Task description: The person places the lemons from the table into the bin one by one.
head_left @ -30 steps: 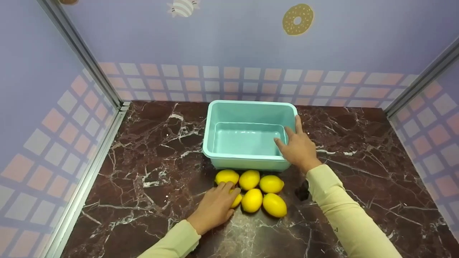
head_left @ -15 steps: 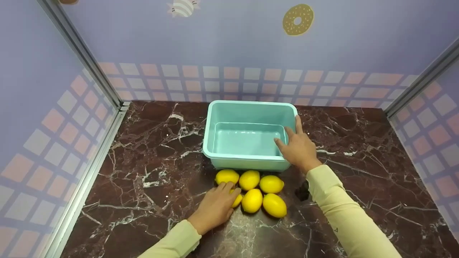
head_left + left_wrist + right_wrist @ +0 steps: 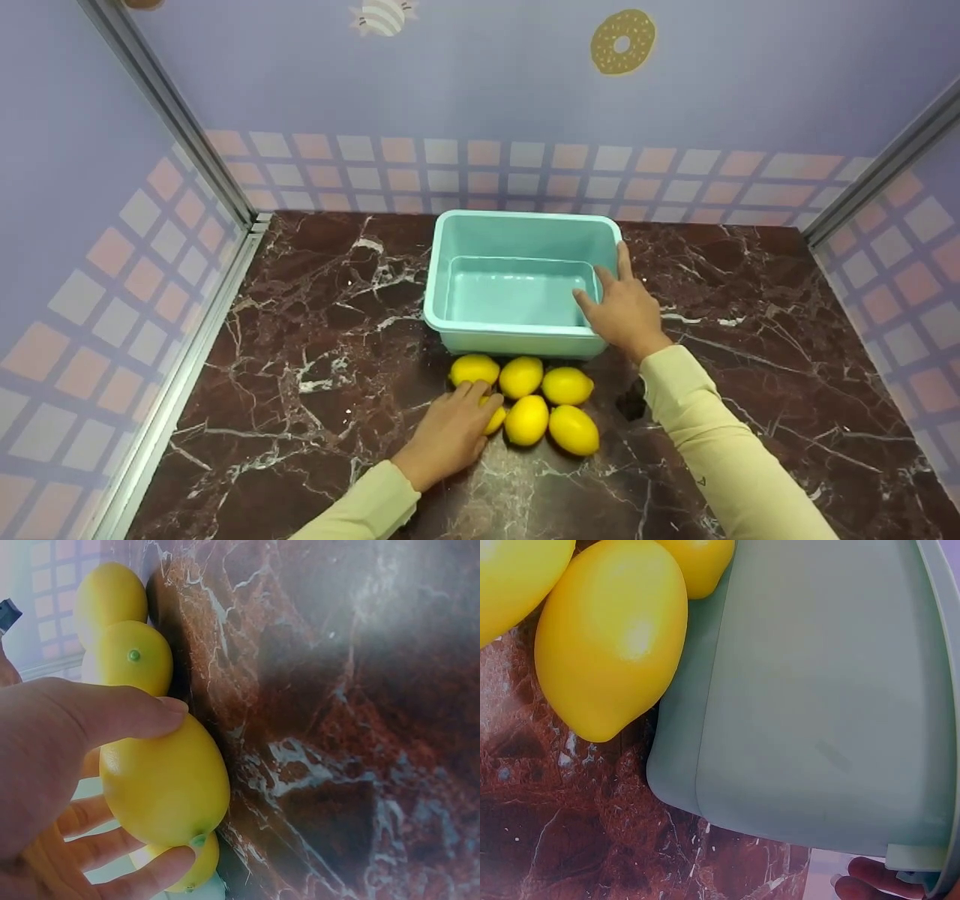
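Observation:
Several yellow lemons lie in two rows before a light teal plastic basin [image 3: 525, 328]. At the front row's left end, my left hand [image 3: 448, 431] holds a lemon [image 3: 165, 780]. In the left wrist view its thumb lies across the lemon and the fingers reach round the other side. A second lemon [image 3: 475, 370] sits just beyond those fingertips. My right hand [image 3: 628, 315] grips the basin's right rim near the front corner, some fingers inside and others [image 3: 874, 881] showing under the rim outside. The basin's inside is bare.
Brown marbled tabletop [image 3: 330, 322] lies under everything. A patterned lilac wall [image 3: 487, 97] stands behind the basin, with side panels left and right. A small dark thing [image 3: 632, 399] shows beside the right sleeve.

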Demonstrator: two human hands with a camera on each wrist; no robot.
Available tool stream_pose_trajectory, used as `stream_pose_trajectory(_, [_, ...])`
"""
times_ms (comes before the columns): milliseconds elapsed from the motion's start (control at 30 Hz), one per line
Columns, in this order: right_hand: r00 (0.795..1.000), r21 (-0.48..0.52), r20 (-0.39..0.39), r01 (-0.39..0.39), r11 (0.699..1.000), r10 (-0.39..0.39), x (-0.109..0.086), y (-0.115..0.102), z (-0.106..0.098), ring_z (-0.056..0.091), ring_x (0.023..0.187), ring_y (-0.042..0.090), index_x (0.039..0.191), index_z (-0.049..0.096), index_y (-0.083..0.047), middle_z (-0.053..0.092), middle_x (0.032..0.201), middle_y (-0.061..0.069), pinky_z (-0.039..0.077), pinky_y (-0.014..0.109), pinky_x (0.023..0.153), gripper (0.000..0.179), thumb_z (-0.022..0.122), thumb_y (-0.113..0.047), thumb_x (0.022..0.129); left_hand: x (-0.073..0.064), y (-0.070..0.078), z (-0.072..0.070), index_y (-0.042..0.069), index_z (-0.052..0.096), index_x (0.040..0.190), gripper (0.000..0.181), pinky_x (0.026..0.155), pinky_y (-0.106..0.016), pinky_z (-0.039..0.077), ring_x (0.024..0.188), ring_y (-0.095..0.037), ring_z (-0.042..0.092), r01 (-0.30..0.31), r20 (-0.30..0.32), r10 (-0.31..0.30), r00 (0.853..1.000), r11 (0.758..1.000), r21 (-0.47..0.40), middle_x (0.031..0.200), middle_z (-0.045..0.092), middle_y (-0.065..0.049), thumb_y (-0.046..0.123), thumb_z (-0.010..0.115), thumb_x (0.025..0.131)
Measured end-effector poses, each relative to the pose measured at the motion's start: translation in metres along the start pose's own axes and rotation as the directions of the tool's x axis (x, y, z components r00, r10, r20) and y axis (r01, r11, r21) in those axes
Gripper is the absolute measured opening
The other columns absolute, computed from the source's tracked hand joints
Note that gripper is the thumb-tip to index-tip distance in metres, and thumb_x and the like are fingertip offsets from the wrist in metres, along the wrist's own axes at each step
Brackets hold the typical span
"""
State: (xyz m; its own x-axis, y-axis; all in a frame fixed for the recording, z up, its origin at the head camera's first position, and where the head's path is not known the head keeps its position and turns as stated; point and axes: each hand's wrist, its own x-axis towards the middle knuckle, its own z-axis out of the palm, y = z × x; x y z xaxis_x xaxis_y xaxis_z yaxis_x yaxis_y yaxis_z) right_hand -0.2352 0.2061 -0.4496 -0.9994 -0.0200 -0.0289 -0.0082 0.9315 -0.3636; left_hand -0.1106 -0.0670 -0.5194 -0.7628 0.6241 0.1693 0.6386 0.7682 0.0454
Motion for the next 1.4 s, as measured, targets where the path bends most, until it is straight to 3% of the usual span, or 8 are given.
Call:
stream_pose_trajectory(600, [1.000,0.003,-0.013,0.003,1.000,-0.003,-0.0001,-0.0005,0.0006,0.052,0.121,0.044,0.145,0.042,-0.010,-0.004,0.164,0.011,0.048,0.061,0.082,0.068,0.048,-0.053,0.094,-0.0009,-0.0004,0.0000,0.017,0.059,0.115,0.047,0.068,-0.035,0.054,0.097,-0.021,0.058,-0.015,-0.040,0.016,0.999,1.000,0.022,0.111,0.058,-0.003,0.020,0.077,0.072])
stream_pose_trajectory(1400, [1.000,0.005,-0.013,0.005,1.000,-0.005,0.0004,0.0007,0.0007,0.051,0.121,0.045,0.145,0.043,-0.007,-0.004,0.164,0.012,0.046,0.063,0.087,0.067,0.049,-0.051,0.094,0.0007,0.0034,-0.0066,0.017,0.059,0.111,0.039,0.061,-0.032,0.050,0.093,-0.020,0.058,-0.003,-0.048,0.005,0.999,0.999,0.052,0.109,0.059,-0.003,0.017,0.073,0.074])
